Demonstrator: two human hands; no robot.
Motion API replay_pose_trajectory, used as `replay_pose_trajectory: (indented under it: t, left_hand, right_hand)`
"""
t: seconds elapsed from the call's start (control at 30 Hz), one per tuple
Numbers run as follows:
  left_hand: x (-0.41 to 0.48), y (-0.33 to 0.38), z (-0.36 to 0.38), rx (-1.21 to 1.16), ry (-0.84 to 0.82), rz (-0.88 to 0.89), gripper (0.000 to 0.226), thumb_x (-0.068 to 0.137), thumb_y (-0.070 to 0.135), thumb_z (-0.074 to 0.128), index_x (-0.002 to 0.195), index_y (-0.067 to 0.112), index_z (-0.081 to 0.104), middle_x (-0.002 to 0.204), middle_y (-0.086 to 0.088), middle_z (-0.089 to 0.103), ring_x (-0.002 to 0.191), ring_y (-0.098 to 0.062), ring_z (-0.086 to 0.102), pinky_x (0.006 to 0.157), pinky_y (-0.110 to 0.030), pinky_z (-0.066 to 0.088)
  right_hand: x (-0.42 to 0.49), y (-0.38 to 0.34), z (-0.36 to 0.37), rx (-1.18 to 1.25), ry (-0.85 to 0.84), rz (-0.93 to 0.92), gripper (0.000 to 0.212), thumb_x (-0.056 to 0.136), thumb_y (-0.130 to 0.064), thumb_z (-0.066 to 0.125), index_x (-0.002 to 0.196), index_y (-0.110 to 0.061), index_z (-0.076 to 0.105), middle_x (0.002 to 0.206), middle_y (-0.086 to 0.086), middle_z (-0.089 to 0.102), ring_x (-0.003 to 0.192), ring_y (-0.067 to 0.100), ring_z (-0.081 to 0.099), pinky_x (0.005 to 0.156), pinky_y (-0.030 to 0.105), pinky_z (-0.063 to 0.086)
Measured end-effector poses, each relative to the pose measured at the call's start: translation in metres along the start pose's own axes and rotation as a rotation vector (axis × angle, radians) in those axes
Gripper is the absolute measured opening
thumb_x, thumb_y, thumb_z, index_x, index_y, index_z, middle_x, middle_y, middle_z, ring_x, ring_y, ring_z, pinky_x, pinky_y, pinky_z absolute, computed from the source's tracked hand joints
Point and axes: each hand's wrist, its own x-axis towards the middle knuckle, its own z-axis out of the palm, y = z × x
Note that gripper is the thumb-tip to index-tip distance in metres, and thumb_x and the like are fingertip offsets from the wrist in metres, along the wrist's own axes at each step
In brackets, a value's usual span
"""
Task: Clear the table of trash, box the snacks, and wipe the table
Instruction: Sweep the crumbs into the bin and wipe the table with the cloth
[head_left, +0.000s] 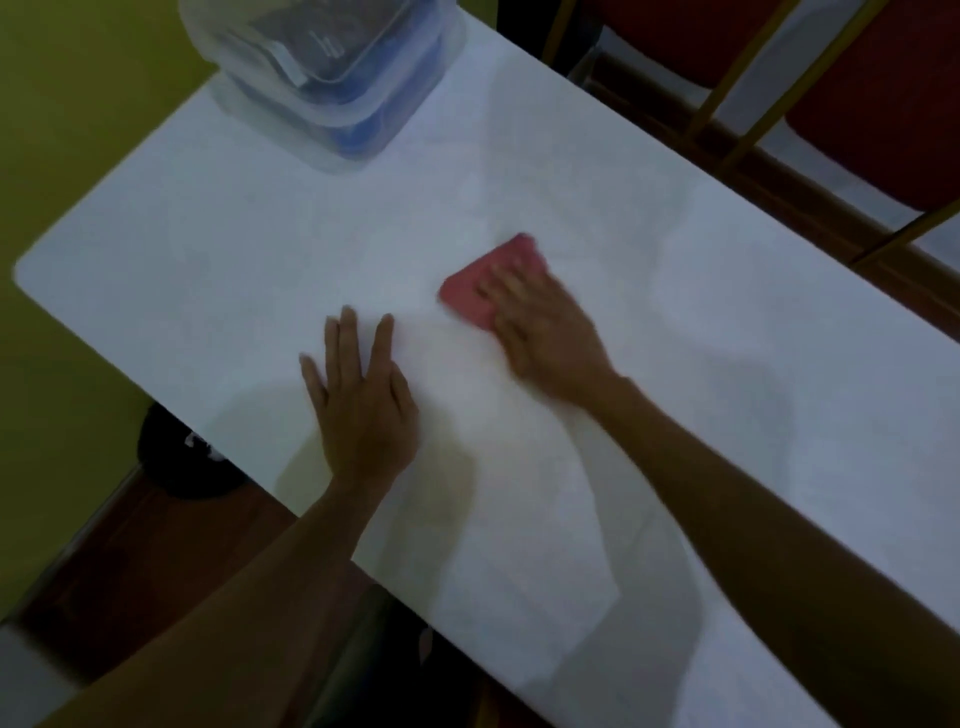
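Note:
A pink cloth (470, 286) lies flat on the white table (208, 270) near its middle. My right hand (540, 332) presses down on the cloth, fingers spread over its near half. My left hand (361, 395) rests flat on the bare tabletop to the left of it, fingers apart, holding nothing. A clear plastic storage box (332, 67) with a lid and blue contents stands at the table's far end. The picture is blurred by motion.
A dark round bin (176, 457) stands on the floor below the table's left edge. Red chairs with yellow frames (872, 104) line the right side. A green wall (67, 130) is to the left.

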Motion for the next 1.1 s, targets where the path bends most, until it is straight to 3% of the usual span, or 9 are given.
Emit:
replay_pose_trajectory:
  t: [0.17,0.3,0.43,0.57,0.63,0.83,0.9,0.97,1.1]
  left_hand:
    - [0.001,0.000,0.001,0.010,-0.020,-0.016,0.053,0.102,0.024,0.035,0.155,0.023,0.029,0.165,-0.010,0.014,0.154,-0.024,0.004,0.121,-0.055,0.009]
    - [0.002,0.000,0.000,-0.002,0.014,-0.015,0.053,0.101,0.023,0.038,0.154,0.022,0.034,0.164,-0.012,0.019,0.154,-0.028,0.008,0.121,-0.056,0.011]
    - [0.005,-0.008,-0.004,-0.107,0.032,0.042,0.049,0.102,0.021,0.039,0.151,0.017,0.040,0.161,-0.014,0.026,0.152,-0.028,0.015,0.121,-0.053,0.018]
    - [0.030,-0.062,-0.011,-0.179,0.042,0.140,0.050,0.100,0.015,0.045,0.148,0.001,0.040,0.158,-0.017,0.032,0.150,-0.028,0.023,0.120,-0.050,0.025]
    - [0.048,-0.107,-0.017,-0.136,0.077,0.086,0.050,0.101,0.017,0.041,0.148,0.000,0.040,0.158,-0.017,0.033,0.149,-0.029,0.025,0.120,-0.049,0.024]
    - [0.069,-0.187,-0.028,0.007,0.151,-0.093,0.052,0.102,0.022,0.034,0.149,0.000,0.037,0.158,-0.018,0.031,0.149,-0.031,0.026,0.121,-0.049,0.021]
    - [0.071,-0.187,-0.031,0.006,0.150,-0.137,0.053,0.103,0.023,0.033,0.151,0.001,0.035,0.159,-0.017,0.030,0.150,-0.031,0.024,0.122,-0.047,0.018]
    - [0.073,-0.187,-0.034,-0.016,0.121,-0.160,0.054,0.102,0.025,0.031,0.151,0.003,0.034,0.160,-0.016,0.029,0.150,-0.030,0.023,0.123,-0.045,0.014]
    - [0.072,-0.187,-0.038,-0.048,0.095,-0.157,0.056,0.102,0.025,0.028,0.152,0.001,0.032,0.160,-0.017,0.027,0.150,-0.031,0.021,0.123,-0.047,0.014]
  right_hand:
    - [0.058,0.089,-0.028,-0.054,0.035,0.388,0.051,0.104,-0.027,0.033,0.149,-0.004,0.042,0.156,0.018,0.039,0.147,0.036,0.031,0.120,0.049,0.027]
    - [0.104,0.059,-0.022,-0.048,0.015,0.664,0.052,0.102,-0.020,0.037,0.151,-0.001,0.037,0.157,0.023,0.033,0.147,0.044,0.025,0.119,0.056,0.027]
    - [0.113,-0.039,0.010,-0.023,0.002,0.263,0.054,0.091,-0.022,0.037,0.132,0.007,0.058,0.133,0.031,0.057,0.129,0.051,0.047,0.113,0.060,0.033]
    - [0.121,-0.088,0.022,0.001,-0.221,-0.179,0.049,0.099,-0.027,0.039,0.140,-0.006,0.055,0.146,0.017,0.053,0.141,0.038,0.040,0.121,0.049,0.025]
    - [0.141,-0.066,0.017,-0.073,-0.212,-0.161,0.050,0.097,-0.029,0.039,0.142,-0.010,0.055,0.148,0.014,0.052,0.141,0.037,0.040,0.115,0.048,0.032]
    - [0.189,-0.029,0.011,-0.022,0.026,0.632,0.048,0.101,-0.020,0.039,0.148,-0.007,0.043,0.152,0.017,0.041,0.143,0.037,0.031,0.112,0.056,0.036]
    - [0.188,-0.077,0.028,0.015,0.048,0.588,0.048,0.104,-0.023,0.037,0.150,-0.008,0.041,0.157,0.016,0.036,0.148,0.036,0.026,0.117,0.057,0.030]
    - [0.173,-0.133,0.048,0.070,0.068,0.374,0.045,0.104,-0.025,0.039,0.144,-0.006,0.051,0.153,0.018,0.044,0.146,0.037,0.032,0.121,0.052,0.025]
    - [0.146,-0.192,0.066,0.164,-0.137,-0.036,0.042,0.105,-0.029,0.040,0.137,-0.010,0.059,0.150,0.011,0.049,0.148,0.031,0.032,0.124,0.044,0.018]
